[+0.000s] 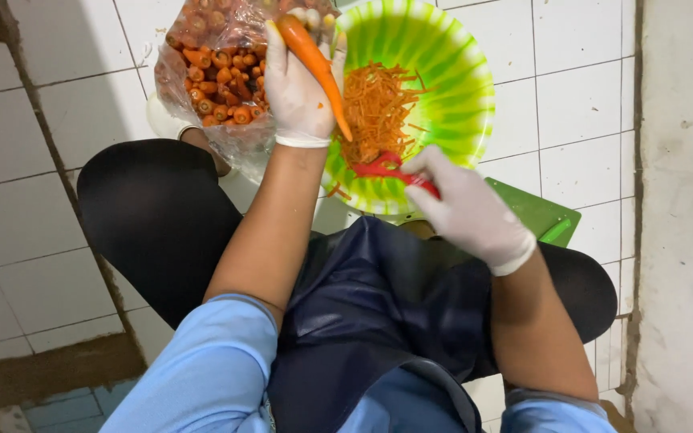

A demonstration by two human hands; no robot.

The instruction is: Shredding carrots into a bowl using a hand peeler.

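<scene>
Head view, person seated over a white tiled floor (579, 96), both hands gloved. Left hand (298, 88) has its fingers wrapped around the thick end of a whole carrot (316, 66), tip pointing down over the green bowl (451, 80). Right hand (463, 204) grips a red peeler (382, 167) at the bowl's near rim, fingers closed on its handle, blade just short of the carrot tip and not clearly touching. A fair heap of orange shreds (374, 108) already lies in the bowl, so a good share looks done. The clear bag (218, 64) beside the bowl is packed with carrots, so by my judgement much is left. Green board (543, 212) lies under the right wrist, partly hidden
</scene>
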